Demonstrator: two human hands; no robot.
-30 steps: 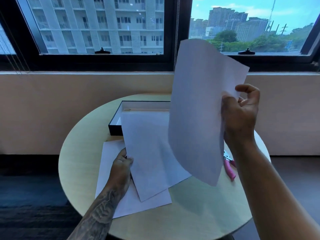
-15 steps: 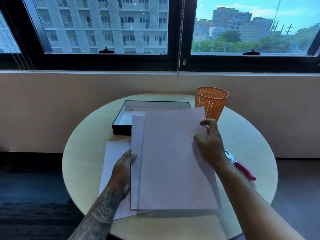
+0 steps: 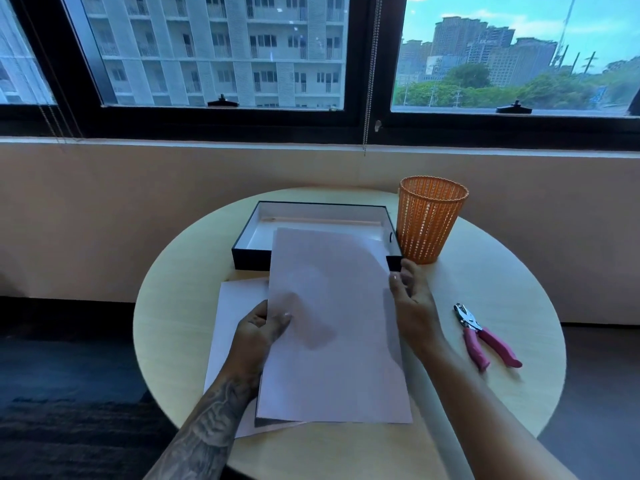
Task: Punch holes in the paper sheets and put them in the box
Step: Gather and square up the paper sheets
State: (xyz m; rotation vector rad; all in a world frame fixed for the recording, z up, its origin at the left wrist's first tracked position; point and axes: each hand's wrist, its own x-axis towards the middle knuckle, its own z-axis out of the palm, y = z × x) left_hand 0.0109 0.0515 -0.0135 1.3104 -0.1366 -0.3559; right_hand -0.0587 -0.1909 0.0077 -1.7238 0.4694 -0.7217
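A stack of white paper sheets (image 3: 332,341) is held a little above the round table, its far edge reaching over the front wall of the box. My left hand (image 3: 259,327) grips the stack's left edge, thumb on top and fingers beneath. My right hand (image 3: 410,299) sits at the right edge with fingers fairly straight against the paper. Another white sheet (image 3: 235,306) lies flat on the table under the stack, showing at the left. The shallow black box (image 3: 249,254) with a white inside stands open behind. A pink-handled hole punch (image 3: 483,336) lies to the right.
An orange mesh basket (image 3: 429,223) stands upright at the box's right end. The round light-wood table (image 3: 173,323) sits against a low wall under a window. Dark floor lies on both sides of the table.
My right hand brought the raised sheet down onto the sheet in my left hand, and the two were squared into one stack. My right hand slid to the stack's right edge.
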